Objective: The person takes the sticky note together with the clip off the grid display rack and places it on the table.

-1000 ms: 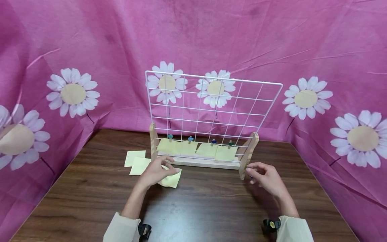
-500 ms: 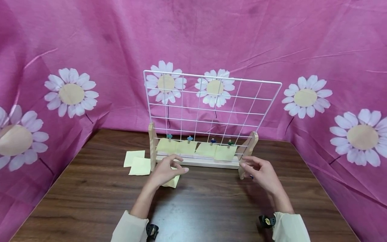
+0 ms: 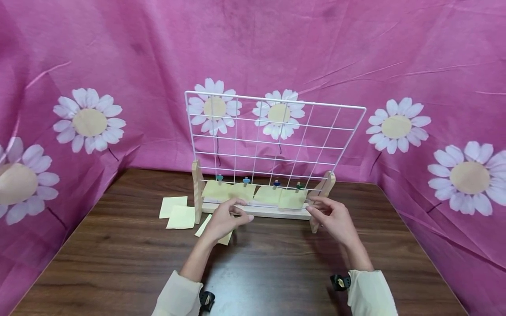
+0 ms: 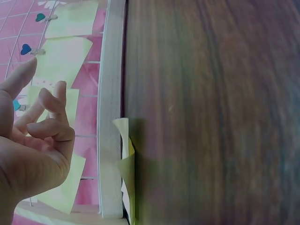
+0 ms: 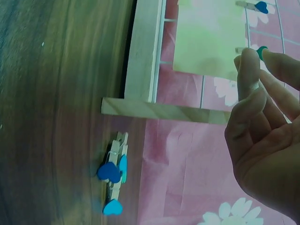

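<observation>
A white wire grid stands in a wooden base. Along its lower wires hang several pale yellow paper notes, each under a small heart-topped clothespin, such as the green clothespin. My left hand hovers in front of the base with its fingers loosely bent and nothing in them, partly covering loose notes below. My right hand is at the base's right foot, thumb and fingers apart and no object seen between them. In the right wrist view its fingertips overlap the green clothespin's heart.
More loose yellow notes lie on the brown table left of the base. Right of it, several wooden clothespins with blue and light blue hearts lie together. A pink cloth with printed daisies hangs behind.
My left hand has moved right, away from the loose notes, uncovering part of them. My right hand has shifted left and slightly up toward the right end of the grid. The clipped notes stay put.
</observation>
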Demonstrator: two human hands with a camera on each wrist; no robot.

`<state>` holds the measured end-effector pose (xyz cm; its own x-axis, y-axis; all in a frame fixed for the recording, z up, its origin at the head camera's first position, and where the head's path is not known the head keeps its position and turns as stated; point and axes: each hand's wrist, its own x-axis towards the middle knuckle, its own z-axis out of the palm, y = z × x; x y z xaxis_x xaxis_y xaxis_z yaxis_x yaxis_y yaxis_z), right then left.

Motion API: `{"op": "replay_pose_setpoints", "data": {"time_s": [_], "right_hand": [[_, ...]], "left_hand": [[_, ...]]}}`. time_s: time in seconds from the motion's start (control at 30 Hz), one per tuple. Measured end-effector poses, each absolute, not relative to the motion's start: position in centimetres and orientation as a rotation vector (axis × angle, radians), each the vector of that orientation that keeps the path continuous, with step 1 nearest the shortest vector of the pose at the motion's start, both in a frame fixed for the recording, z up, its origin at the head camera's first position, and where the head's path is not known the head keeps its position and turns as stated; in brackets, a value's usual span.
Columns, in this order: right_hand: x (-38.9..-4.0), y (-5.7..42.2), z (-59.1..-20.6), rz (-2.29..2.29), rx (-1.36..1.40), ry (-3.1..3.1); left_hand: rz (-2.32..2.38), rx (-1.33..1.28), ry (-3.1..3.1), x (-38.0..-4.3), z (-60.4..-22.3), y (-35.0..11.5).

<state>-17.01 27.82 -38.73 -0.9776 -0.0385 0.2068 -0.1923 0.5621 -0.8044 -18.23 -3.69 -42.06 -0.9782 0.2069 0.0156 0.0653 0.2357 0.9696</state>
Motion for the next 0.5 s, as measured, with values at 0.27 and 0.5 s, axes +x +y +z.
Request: {"op": "replay_pose_setpoints", "data": {"time_s": [0.27, 0.5], "right_hand": [[-17.4, 26.6, -38.2, 1.455, 0.201, -2.584], [-18.0, 25.1, -37.8, 1.504, 0.109, -2.478]], "left_hand": [[1.88, 0.268, 2.378, -18.6, -42.5, -2.5], [1.885, 0.305, 2.379, -18.9, -42.4, -1.0]]}}
